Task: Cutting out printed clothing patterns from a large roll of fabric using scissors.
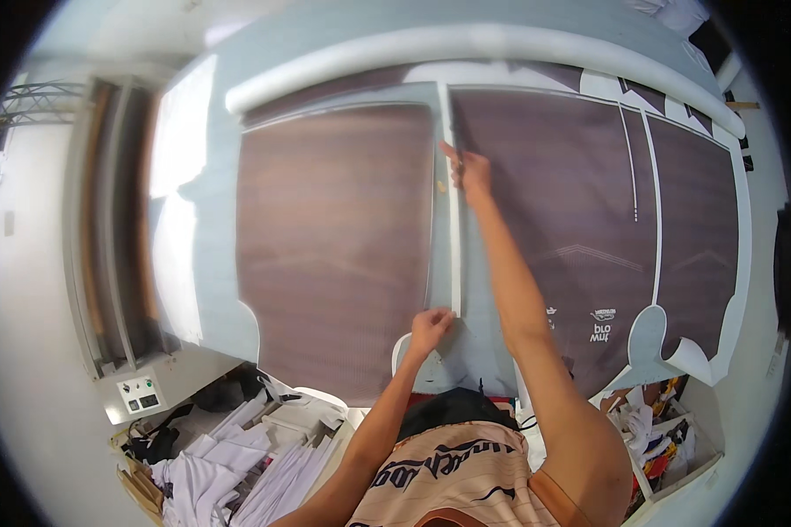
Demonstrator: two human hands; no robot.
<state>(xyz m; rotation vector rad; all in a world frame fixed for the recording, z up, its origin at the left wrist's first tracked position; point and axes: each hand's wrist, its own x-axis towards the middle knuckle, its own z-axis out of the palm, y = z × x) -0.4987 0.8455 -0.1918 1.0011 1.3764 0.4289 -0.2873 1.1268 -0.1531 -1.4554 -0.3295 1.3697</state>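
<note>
A long narrow white strip point(454, 255) runs lengthwise between two dark brown printed panels. My left hand point(431, 330) is closed at its near end, fingertips pinching the strip's edge. Farther up, my right hand point(473, 173) is bent round something small and dark beside the same strip; what it is, I cannot make out. The left panel point(334, 202) lies flat, with a gap between it and the strip. On the right, the larger panel point(545, 184) spreads beneath my right forearm and bears white lines and markings.
A long white roll point(492, 42) lies across the far side of the pale blue table point(215, 237). White cloth pieces point(206, 470) are heaped below on the left. A bin point(685, 452) with coloured scraps stands at lower right. A control box point(139, 395) sits left.
</note>
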